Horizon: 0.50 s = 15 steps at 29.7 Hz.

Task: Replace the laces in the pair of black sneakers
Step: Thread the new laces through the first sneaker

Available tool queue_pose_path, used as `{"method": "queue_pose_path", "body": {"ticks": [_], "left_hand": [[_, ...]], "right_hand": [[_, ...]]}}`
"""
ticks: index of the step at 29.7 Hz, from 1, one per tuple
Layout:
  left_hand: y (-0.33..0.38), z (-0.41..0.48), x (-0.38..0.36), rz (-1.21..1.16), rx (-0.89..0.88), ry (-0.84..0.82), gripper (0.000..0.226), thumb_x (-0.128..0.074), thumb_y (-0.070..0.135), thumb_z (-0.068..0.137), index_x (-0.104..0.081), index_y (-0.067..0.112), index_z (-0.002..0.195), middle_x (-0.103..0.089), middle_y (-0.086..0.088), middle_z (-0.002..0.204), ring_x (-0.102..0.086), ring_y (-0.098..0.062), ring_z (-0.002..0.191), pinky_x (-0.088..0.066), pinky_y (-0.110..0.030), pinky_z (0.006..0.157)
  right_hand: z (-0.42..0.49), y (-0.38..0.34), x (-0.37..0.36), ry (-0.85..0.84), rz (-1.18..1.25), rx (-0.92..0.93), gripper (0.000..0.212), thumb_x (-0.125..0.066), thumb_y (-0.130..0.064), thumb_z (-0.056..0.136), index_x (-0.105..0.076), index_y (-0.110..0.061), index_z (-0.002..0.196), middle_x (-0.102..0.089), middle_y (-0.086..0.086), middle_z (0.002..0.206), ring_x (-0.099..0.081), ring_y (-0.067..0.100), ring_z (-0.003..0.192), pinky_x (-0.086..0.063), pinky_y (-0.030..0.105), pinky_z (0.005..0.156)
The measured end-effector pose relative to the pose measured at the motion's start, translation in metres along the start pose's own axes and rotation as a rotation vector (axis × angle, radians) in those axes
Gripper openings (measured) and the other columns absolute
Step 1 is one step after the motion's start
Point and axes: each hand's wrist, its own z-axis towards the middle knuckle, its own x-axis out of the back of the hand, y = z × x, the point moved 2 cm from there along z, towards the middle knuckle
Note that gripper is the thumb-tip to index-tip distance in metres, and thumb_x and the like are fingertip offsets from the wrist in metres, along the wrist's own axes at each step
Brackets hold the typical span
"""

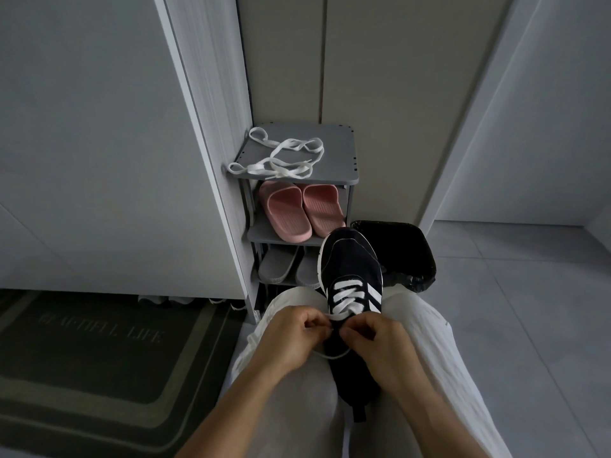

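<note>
Black knit sneaker [350, 269] with white stripes lengthwise on lap, toe pointing away.
Left hand [291, 335], right hand [377, 342] each pinch its flat white lace [344, 292]; dark doormat [99, 358] reads "BEAUTIFUL LIFE".

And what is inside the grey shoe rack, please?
Pink rubber slides on one shelf, grey slippers on the next, partly hidden by the black sneaker; anything lower is covered.
</note>
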Motion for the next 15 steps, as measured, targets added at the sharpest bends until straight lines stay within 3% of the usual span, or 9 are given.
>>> {"method": "queue_pose_path", "body": {"ticks": [2,4,6,8,11,13,15], "left_hand": [[0.0,0.001,0.003,-0.017,0.006,-0.037,0.006,-0.068,0.014,0.082,-0.071,0.014,0.087,-0.064,0.008,0.07,-0.057,0.008,0.061,-0.043,-0.007,0.06],[-0.001,0.002,0.007,-0.069,0.023,-0.084,0.012,-0.072,0.019,0.079,-0.07,0.018,0.09,-0.066,0.0,0.076,-0.06,-0.005,0.07,-0.05,-0.023,0.072],[-0.003,0.0,0.017,-0.006,0.011,-0.113,0.02,-0.075,0.021,0.076,-0.066,0.024,0.093,-0.059,0.001,0.077,-0.054,-0.008,0.069,-0.046,-0.02,0.067],[-0.008,-0.003,0.029,0.095,-0.005,-0.105,0.025,-0.074,0.019,0.077,-0.063,0.024,0.099,-0.054,0.006,0.077,-0.049,-0.003,0.065,-0.038,-0.011,0.059],[-0.018,-0.007,0.044,0.179,-0.029,-0.018,0.024,-0.07,0.019,0.08,-0.063,0.025,0.102,-0.057,0.01,0.079,-0.052,0.002,0.063,-0.042,-0.01,0.06],[-0.021,-0.01,0.044,0.212,-0.094,0.03,0.021,-0.068,0.015,0.081,-0.063,0.025,0.099,-0.059,0.01,0.081,-0.056,0.002,0.074,-0.046,-0.013,0.065],[-0.022,-0.011,0.037,0.246,-0.227,0.088,0.018,-0.068,0.008,0.08,-0.066,0.021,0.093,-0.059,0.013,0.079,-0.056,-0.004,0.085,-0.045,-0.013,0.069]], "right_hand": [[-0.002,-0.005,0.002,0.013,0.0,0.01,0.014,-0.065,-0.02,0.083,-0.064,-0.027,0.071,-0.065,-0.006,0.068,-0.06,0.008,0.066,-0.047,0.023,0.063],[-0.004,-0.008,0.014,0.074,-0.003,0.04,0.015,-0.062,-0.02,0.083,-0.064,-0.027,0.07,-0.062,-0.009,0.065,-0.058,0.006,0.066,-0.043,0.015,0.06],[-0.001,-0.003,0.038,0.192,-0.019,0.053,0.017,-0.059,-0.019,0.083,-0.065,-0.024,0.068,-0.06,-0.01,0.063,-0.054,0.003,0.063,-0.041,0.017,0.059],[0.007,0.019,0.07,0.299,0.235,-0.075,0.022,-0.055,-0.008,0.087,-0.064,-0.016,0.069,-0.053,-0.001,0.06,-0.047,0.01,0.054,-0.039,0.025,0.054],[0.017,0.061,0.117,0.483,0.53,-0.291,0.018,-0.053,-0.004,0.091,-0.059,-0.006,0.074,-0.045,0.006,0.063,-0.043,0.0,0.037,-0.039,0.013,0.039],[0.021,0.084,0.125,0.556,0.445,-0.376,0.016,-0.053,-0.006,0.091,-0.058,0.001,0.078,-0.045,0.011,0.064,-0.047,0.008,0.041,-0.038,0.015,0.037],[0.021,0.086,0.113,0.552,0.107,-0.344,0.013,-0.055,-0.006,0.09,-0.06,0.004,0.093,-0.054,0.017,0.078,-0.049,0.023,0.063,-0.041,0.025,0.054]]}}
